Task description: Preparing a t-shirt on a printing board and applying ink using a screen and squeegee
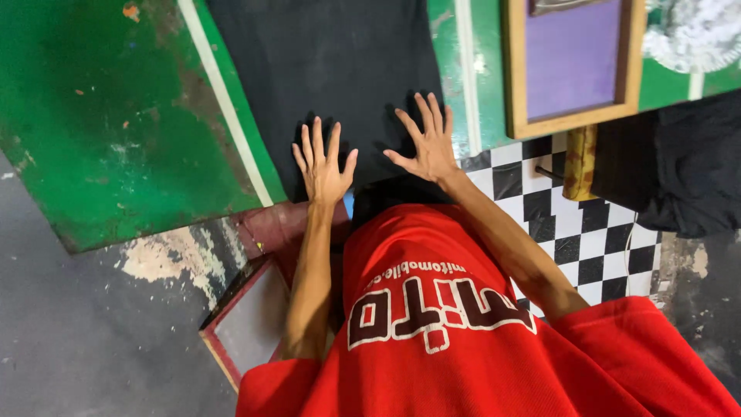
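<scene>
Fingers [316, 143] of the left hand [323, 174] are spread wide and flat, palm down, pressing on a black cloth [332, 69] and gripping nothing. Just beside it, at three o'clock, the right hand [428, 147] lies the same way, its fingers [429, 112] fanned out on the same cloth and closed on nothing. Both hands rest near the cloth's near edge, a little apart from each other.

That cloth covers the middle of a green table [116, 116] whose paint is worn and scratched, with white stripes [224, 100] running along each side of the cloth. At one o'clock from the right hand a wooden frame [571, 66] with a purple panel lies on the table. Below it, at four o'clock, a black-and-white checked board [571, 232] shows, with more dark fabric [679, 177] beyond.

A grey concrete floor [77, 347] fills the lower left, patchy near the table's edge. At seven o'clock from the left hand a red-edged frame [243, 316] stands. A red shirt [463, 347] fills the bottom.
</scene>
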